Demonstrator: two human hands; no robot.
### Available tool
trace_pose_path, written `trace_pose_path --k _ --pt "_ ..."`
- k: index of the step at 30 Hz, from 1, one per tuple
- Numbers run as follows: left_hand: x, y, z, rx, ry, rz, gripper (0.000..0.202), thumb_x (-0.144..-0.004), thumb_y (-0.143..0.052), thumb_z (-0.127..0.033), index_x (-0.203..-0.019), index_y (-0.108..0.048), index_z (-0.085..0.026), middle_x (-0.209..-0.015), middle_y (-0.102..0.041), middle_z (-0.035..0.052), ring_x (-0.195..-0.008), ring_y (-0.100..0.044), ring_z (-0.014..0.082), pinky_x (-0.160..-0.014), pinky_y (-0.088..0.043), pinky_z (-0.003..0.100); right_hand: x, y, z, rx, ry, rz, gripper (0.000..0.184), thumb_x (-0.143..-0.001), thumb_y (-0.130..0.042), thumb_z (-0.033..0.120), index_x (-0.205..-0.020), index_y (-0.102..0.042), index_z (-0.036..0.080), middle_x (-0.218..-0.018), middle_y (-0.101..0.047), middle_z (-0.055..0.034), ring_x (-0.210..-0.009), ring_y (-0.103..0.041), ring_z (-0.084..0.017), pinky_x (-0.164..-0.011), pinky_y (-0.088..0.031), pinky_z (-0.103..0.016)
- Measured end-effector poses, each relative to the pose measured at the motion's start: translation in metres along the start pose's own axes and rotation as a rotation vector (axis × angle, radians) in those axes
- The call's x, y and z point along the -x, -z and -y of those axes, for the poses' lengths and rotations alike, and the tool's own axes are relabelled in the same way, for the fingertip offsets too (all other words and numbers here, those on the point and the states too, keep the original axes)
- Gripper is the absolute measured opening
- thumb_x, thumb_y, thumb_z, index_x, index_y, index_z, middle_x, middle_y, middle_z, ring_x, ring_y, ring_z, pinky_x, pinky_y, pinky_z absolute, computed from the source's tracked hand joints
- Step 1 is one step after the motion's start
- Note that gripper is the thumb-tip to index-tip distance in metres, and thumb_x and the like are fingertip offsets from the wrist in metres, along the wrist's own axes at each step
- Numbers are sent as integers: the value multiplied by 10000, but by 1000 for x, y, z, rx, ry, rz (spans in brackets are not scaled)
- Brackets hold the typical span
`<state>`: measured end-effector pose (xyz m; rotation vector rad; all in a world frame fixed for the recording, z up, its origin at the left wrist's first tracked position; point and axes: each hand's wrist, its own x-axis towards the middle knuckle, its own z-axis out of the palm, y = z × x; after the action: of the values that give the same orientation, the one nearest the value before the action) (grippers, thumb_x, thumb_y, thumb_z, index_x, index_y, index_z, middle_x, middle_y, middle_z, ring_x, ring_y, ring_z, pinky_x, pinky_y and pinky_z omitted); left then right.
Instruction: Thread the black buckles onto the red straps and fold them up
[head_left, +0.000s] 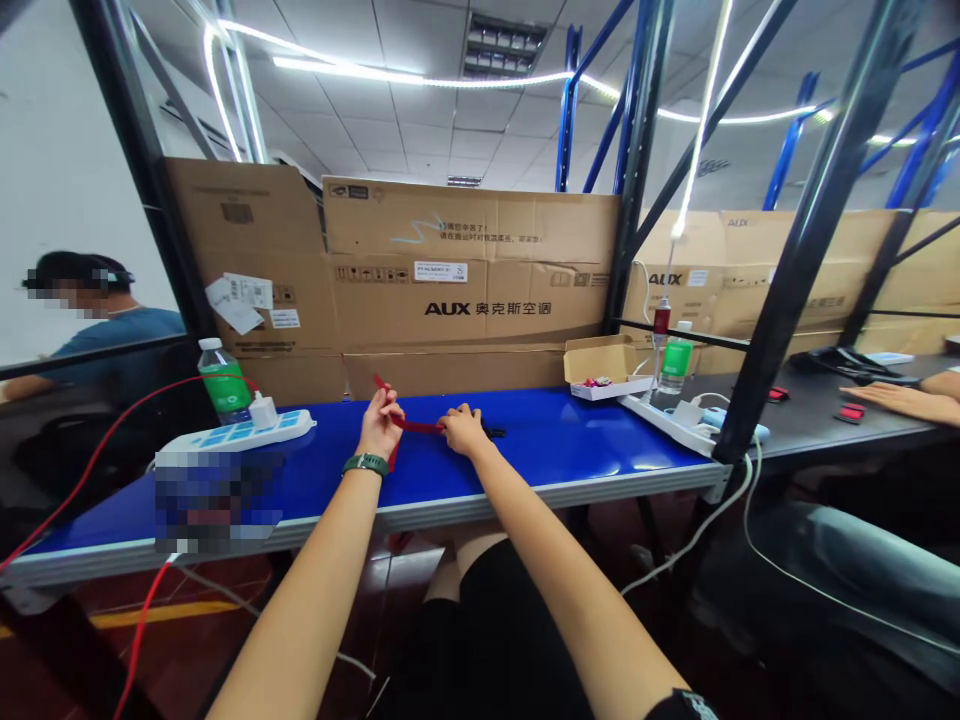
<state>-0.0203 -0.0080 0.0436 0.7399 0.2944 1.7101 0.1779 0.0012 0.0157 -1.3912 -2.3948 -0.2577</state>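
Note:
A red ribbon point(421, 427) runs taut between my two hands above the blue tabletop point(555, 455). My left hand point(380, 422), with a green watch on its wrist, is closed on it; one end sticks up past the fingers and another length hangs down by the wrist. My right hand point(463, 430) is closed over the ribbon's other side, low at the table, its back hiding most of the grip. Just right of those fingers, a small black object point(495, 433) shows partly; I cannot make out its kind.
Left stand a green-labelled bottle point(225, 385) and a power strip point(247, 432) with a red cable. An open cardboard box point(600, 365) of small items, another power strip point(667, 422) and a bottle point(676, 358) are right. Cardboard panels point(480, 270) back the table. People sit on both sides.

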Motion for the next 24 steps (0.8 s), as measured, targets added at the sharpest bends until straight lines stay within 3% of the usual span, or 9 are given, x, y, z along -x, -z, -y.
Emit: trace_pose_path --k 3,6,10,13,18,21,24 --pt "4 -3 -2 -60 178 -8 155 -988 -508 -157 -997 -662 -166 -679 -594 -49 -348 -334 -27 -398 -368 91 -2 -3 0 24 36 -23 235 -950 -539 184 -1088 -727 212 -1212 -675 -130 -1253 -453 -319 -1042 -342 -543" --pt "6 -5 6 -248 208 9 197 -912 -606 -195 -1102 -648 -173 -660 -618 -50 -343 -395 -7 -385 -368 112 -8 -6 -3 -89 -37 -136 265 -924 -510 91 -1058 -716 189 -1130 -709 -129 -1195 -537 -288 -1040 -378 -496" --pt "8 -1 28 -729 201 65 265 -835 -663 -286 -1056 -591 -160 -740 -682 9 -467 -600 99 -422 -446 181 -19 -10 -16 -576 -296 -420 243 -979 -458 163 -1068 -684 181 -1015 -740 -93 -945 -682 -199 -875 -515 -320" --pt "8 4 43 -980 221 217 250 -804 -694 -334 -924 -557 -162 -762 -664 18 -497 -601 102 -447 -440 187 -23 -14 -28 -896 -369 -497 216 -930 -490 162 -1044 -672 184 -903 -733 -51 -737 -704 -160 -704 -551 -259" --pt "8 7 53 -1105 135 335 356 -822 -689 -489 -869 -540 -169 -664 -505 -46 -505 -464 63 -462 -362 158 -25 -17 -34 -1097 -295 -485 252 -866 -506 160 -1037 -687 197 -852 -724 -23 -659 -685 -151 -646 -564 -255" --pt "8 7 53 -1153 142 376 425 -847 -634 -576 -915 -585 -159 -634 -442 -61 -487 -389 60 -450 -312 163 -25 -17 -34 -1053 -207 -489 266 -866 -513 184 -1036 -716 204 -875 -738 -25 -701 -679 -157 -756 -572 -284" --pt "8 7 53 -1174 136 380 442 -853 -613 -589 -934 -609 -154 -616 -420 -65 -471 -356 64 -436 -282 173 -27 -19 -34 -1007 -100 -489 277 -868 -507 171 -1022 -734 207 -979 -757 -38 -886 -699 -173 -917 -540 -310"
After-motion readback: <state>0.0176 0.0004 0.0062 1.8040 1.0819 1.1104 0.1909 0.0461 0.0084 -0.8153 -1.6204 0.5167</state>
